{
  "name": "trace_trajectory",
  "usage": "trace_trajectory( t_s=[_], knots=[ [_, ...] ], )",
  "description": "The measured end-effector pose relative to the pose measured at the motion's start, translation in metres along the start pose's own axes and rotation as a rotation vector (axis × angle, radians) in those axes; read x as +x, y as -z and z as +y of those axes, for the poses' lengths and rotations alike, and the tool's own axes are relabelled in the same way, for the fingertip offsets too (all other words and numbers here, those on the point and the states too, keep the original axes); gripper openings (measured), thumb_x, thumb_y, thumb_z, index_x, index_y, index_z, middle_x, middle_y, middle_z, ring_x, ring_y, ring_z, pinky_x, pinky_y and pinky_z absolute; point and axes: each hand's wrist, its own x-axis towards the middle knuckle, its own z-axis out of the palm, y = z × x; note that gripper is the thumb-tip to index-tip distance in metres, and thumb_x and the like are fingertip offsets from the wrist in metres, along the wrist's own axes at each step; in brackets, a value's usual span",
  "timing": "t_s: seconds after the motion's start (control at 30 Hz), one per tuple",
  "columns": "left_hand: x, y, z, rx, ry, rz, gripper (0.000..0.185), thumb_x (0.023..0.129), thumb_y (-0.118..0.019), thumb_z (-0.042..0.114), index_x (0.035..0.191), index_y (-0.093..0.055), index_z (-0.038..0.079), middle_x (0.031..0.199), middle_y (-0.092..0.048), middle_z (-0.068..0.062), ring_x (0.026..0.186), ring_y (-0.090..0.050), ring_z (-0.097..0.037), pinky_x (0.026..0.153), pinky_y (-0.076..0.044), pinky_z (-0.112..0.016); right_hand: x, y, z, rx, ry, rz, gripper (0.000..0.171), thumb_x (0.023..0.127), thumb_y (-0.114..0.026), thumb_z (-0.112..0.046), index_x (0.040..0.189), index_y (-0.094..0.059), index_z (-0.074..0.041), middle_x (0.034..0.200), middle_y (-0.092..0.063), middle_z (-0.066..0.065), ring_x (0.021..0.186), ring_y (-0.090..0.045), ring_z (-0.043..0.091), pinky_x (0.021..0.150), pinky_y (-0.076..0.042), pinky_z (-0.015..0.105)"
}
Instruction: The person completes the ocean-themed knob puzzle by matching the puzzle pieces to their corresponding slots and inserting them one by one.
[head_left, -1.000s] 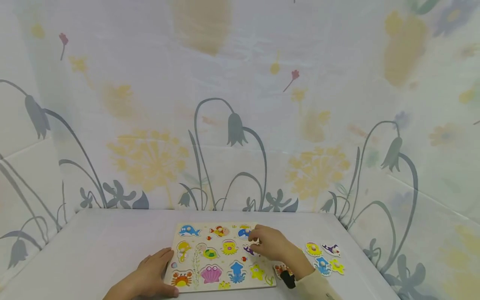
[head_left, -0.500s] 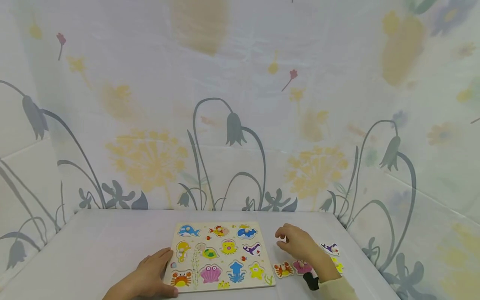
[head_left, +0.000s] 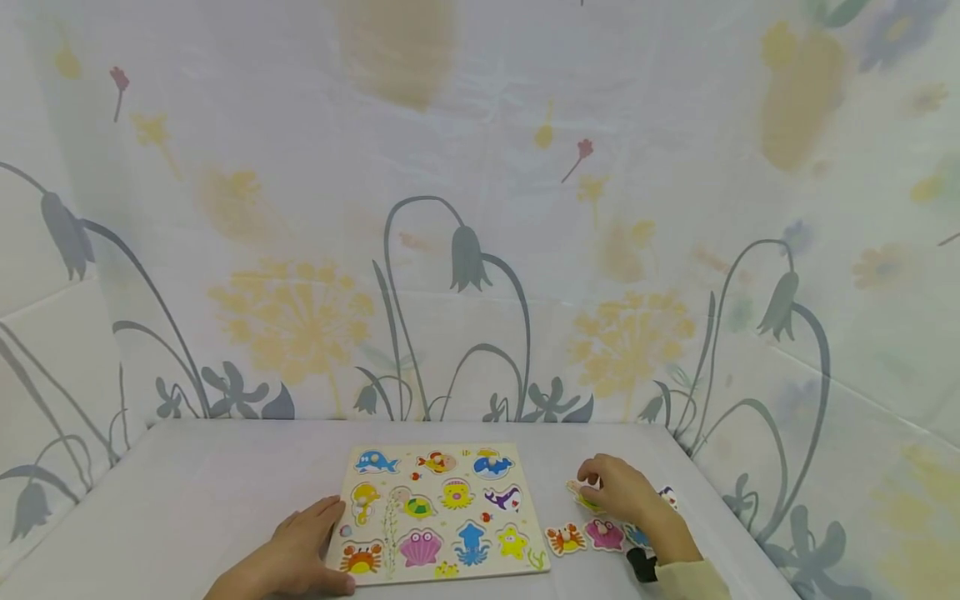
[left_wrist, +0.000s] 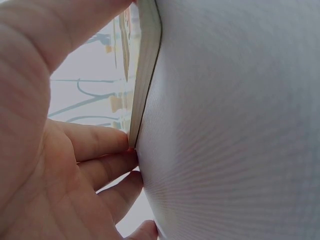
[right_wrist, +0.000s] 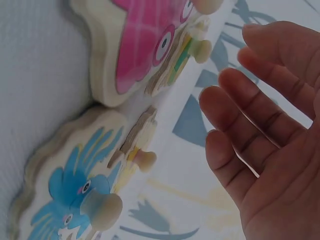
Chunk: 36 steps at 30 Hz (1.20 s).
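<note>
A wooden sea-animal puzzle board [head_left: 431,506] lies on the table, bearing pictures of a crab, shell, squid, starfish and others. My left hand [head_left: 296,546] rests at its left edge, fingers nearly straight against the side and thumb by the near corner. My right hand [head_left: 626,493], fingers loosely bent, is just over a turtle piece [head_left: 587,498] right of the board. In the right wrist view the fingers pinch nothing and stand apart from the wooden knobs of the turtle piece [right_wrist: 184,57], pink shell piece [right_wrist: 142,42] and blue squid piece [right_wrist: 75,185].
A crab piece [head_left: 566,539] lies beside the board's right edge, with the shell piece [head_left: 603,535] next to it. Behind my right wrist, a purple-and-white piece [head_left: 668,497] shows partly. A flower-printed curtain [head_left: 480,350] hangs behind the table.
My right hand has moved from the board's upper right, leaving the blue whale there, rightward to the loose pieces. The left hand has stayed at the board's edge.
</note>
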Motion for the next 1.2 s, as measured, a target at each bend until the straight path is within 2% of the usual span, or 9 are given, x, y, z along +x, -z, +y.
trace_trajectory(
  t_s=[0.3, 0.47, 0.67, 1.2],
  knots=[
    [0.0007, 0.0004, 0.0011, -0.027, 0.027, -0.009, 0.107, 0.053, -0.09, 0.046, 0.135, -0.045, -0.007, 0.141, -0.041, -0.027, 0.131, -0.034, -0.047, 0.106, -0.017, -0.068, -0.002, -0.0038, 0.0043, 0.077, -0.038, -0.072, 0.008, 0.08, -0.067, -0.007, 0.085, -0.067, -0.013, 0.076, -0.053, -0.005, 0.068, -0.048, 0.014, 0.06, -0.042, 0.031],
    [0.0006, 0.0008, 0.002, -0.017, 0.025, -0.012, 0.105, 0.054, -0.09, 0.045, 0.135, -0.045, -0.007, 0.141, -0.04, -0.027, 0.131, -0.034, -0.047, 0.106, -0.017, -0.069, -0.0015, -0.0065, 0.0067, 0.073, -0.026, -0.085, 0.004, 0.082, -0.067, -0.009, 0.082, -0.066, -0.013, 0.075, -0.052, -0.005, 0.067, -0.047, 0.014, 0.058, -0.041, 0.031],
    [0.0005, 0.0011, 0.0025, -0.011, 0.025, -0.013, 0.105, 0.055, -0.09, 0.044, 0.135, -0.045, -0.006, 0.141, -0.04, -0.027, 0.131, -0.034, -0.046, 0.106, -0.018, -0.069, -0.0008, -0.0076, 0.0067, 0.066, -0.037, -0.091, 0.011, 0.082, -0.064, -0.005, 0.082, -0.066, -0.015, 0.074, -0.053, -0.005, 0.067, -0.047, 0.014, 0.058, -0.041, 0.031],
    [0.0015, -0.0005, 0.0007, -0.017, 0.033, -0.009, 0.107, 0.053, -0.09, 0.046, 0.135, -0.046, -0.005, 0.141, -0.041, -0.026, 0.131, -0.034, -0.047, 0.106, -0.017, -0.069, 0.0006, -0.0081, 0.0025, 0.033, 0.005, -0.035, 0.012, 0.082, -0.065, -0.005, 0.08, -0.066, -0.017, 0.072, -0.05, -0.007, 0.066, -0.046, 0.012, 0.058, -0.04, 0.03]
  ],
)
